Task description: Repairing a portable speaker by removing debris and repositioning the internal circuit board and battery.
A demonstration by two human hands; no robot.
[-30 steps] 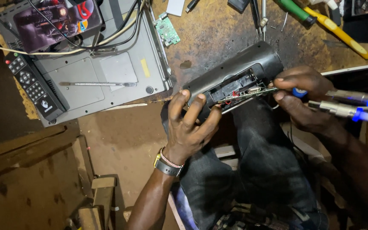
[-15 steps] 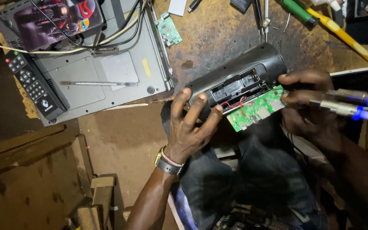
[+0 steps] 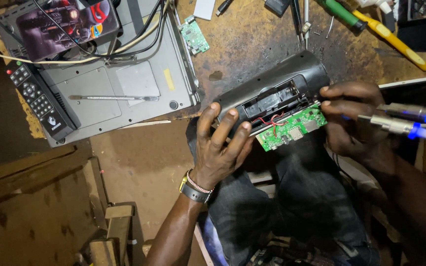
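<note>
Black plastic makes up the shell of the speaker (image 3: 272, 93), a rounded tube lying across the person's lap with its open underside turned up. The left hand (image 3: 218, 148) wraps the near end of it, fingers spread over the curved wall and thumb underneath, so the grip is closed on the shell. Just past those fingers, a green circuit board (image 3: 292, 129) hangs out of the opening on thin red wires (image 3: 272, 120). The right hand (image 3: 348, 116) pinches the far edge of that board between thumb and fingertips, and two metal-tipped tools with blue handles (image 3: 410, 120) are also tucked in that hand.

The shell looks stiff and light, smooth enough to roll, so a wide wrap around its curve suits it well. The board looks far more delicate: thin, rigid, studded with small parts, and tied to the shell by wires that could tear off if pulled. It is best held by its bare edges, kept close to the opening so the wires stay slack.

Beyond the left hand on the worn bench (image 3: 252, 44) sit a grey player (image 3: 124, 93) and a remote (image 3: 40, 103).
</note>
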